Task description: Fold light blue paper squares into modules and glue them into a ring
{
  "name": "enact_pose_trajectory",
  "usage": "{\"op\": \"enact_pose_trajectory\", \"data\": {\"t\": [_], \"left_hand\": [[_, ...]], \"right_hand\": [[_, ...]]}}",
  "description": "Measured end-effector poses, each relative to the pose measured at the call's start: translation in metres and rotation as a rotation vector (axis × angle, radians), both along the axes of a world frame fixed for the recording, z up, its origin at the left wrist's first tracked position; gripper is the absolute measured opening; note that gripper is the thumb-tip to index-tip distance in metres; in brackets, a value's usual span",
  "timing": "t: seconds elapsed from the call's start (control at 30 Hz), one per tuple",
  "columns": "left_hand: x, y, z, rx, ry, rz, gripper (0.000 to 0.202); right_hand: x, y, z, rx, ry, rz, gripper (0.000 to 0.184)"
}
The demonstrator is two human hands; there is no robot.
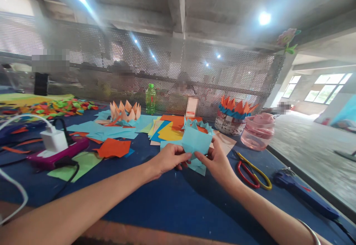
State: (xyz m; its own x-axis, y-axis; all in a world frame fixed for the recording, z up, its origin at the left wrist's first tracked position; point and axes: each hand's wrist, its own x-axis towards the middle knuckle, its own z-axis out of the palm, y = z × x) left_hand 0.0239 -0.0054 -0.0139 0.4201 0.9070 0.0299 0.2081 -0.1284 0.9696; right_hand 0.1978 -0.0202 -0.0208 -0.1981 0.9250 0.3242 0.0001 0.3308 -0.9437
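Note:
A light blue sheet of paper (197,140) is held up in front of me, pinched at its lower edge from both sides. My left hand (174,158) grips its lower left part between thumb and fingers. On the other side, my right hand (216,159) is closed on the lower right part. Just behind the sheet stands a light blue folded-paper ring (200,123) with pointed tips, partly hidden by it. Another light blue piece of paper (198,167) shows below my fingers on the blue table (155,204).
Scissors (253,171) and a blue corded tool (306,193) lie right. A pink bottle (258,131) stands by an orange-and-blue folded-paper ring (236,106). Left are a purple power strip (59,152), an orange sheet (114,148) and a peach folded-paper ring (125,111). A green bottle (150,98) stands behind.

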Motion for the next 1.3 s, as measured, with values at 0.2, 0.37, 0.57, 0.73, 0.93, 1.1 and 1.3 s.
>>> {"op": "enact_pose_trajectory", "data": {"t": [0.2, 0.37, 0.57, 0.73, 0.93, 1.1, 1.3], "left_hand": [[-0.003, 0.0, 0.008, 0.269, -0.103, 0.207, 0.06], [-0.007, -0.003, 0.013, 0.402, 0.01, 0.145, 0.048], [-0.003, 0.0, 0.007, 0.307, 0.118, 0.065, 0.018], [-0.003, 0.004, 0.007, 0.228, 0.045, 0.167, 0.018], [-0.005, 0.003, 0.011, 0.32, 0.019, 0.244, 0.018], [-0.003, 0.0, 0.011, 0.178, -0.049, 0.092, 0.021], [-0.003, -0.001, 0.009, 0.129, -0.04, -0.02, 0.023]], "right_hand": [[0.001, 0.001, 0.001, 0.005, -0.002, 0.001, 0.06], [0.003, 0.004, 0.0, -0.011, 0.0, -0.018, 0.061], [0.008, 0.008, -0.003, 0.011, -0.055, -0.135, 0.061], [0.006, 0.007, -0.001, -0.047, -0.085, -0.081, 0.05], [0.002, 0.003, 0.0, -0.115, -0.223, 0.039, 0.04], [0.003, 0.003, 0.0, -0.101, -0.217, 0.018, 0.037], [0.004, 0.002, 0.0, -0.081, -0.22, 0.038, 0.035]]}}
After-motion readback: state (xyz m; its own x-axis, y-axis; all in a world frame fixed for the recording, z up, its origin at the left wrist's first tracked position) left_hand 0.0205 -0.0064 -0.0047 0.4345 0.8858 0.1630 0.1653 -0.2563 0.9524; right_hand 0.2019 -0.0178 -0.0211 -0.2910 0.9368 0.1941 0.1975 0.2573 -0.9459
